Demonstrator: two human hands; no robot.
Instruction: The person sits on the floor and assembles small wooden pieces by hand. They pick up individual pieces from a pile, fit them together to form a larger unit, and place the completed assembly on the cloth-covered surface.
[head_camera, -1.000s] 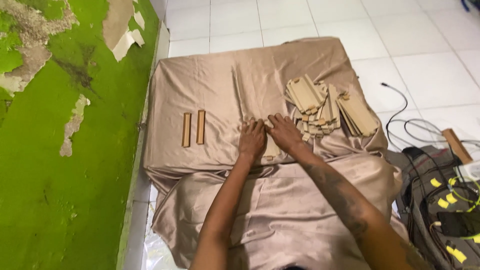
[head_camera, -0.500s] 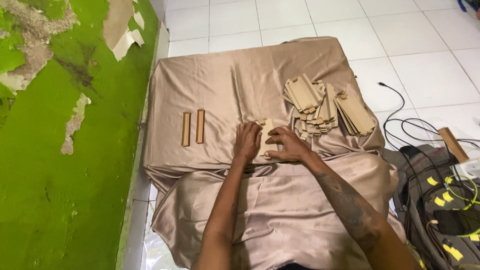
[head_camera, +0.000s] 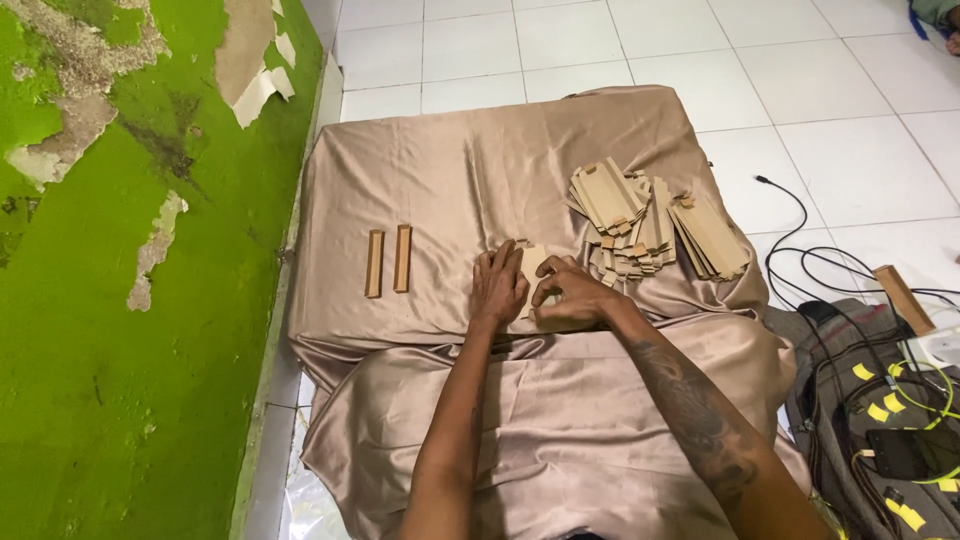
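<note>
A flat cardboard piece (head_camera: 535, 268) lay on the satin cloth (head_camera: 450, 170), near its front edge, and was pressed between both hands. It was gripped at its 3 o'clock side by the right hand (head_camera: 568, 296), fingers curled over it, while the left hand (head_camera: 498, 285) was laid flat on its 9 o'clock edge. A stack of cardboard blanks (head_camera: 640, 220) was seen at 2 o'clock, just beside. Two folded strips (head_camera: 388, 261) were lying side by side at 9 o'clock, well apart. Cables (head_camera: 800, 250) were strewn on the tiled floor (head_camera: 800, 90) at 3 o'clock.
</note>
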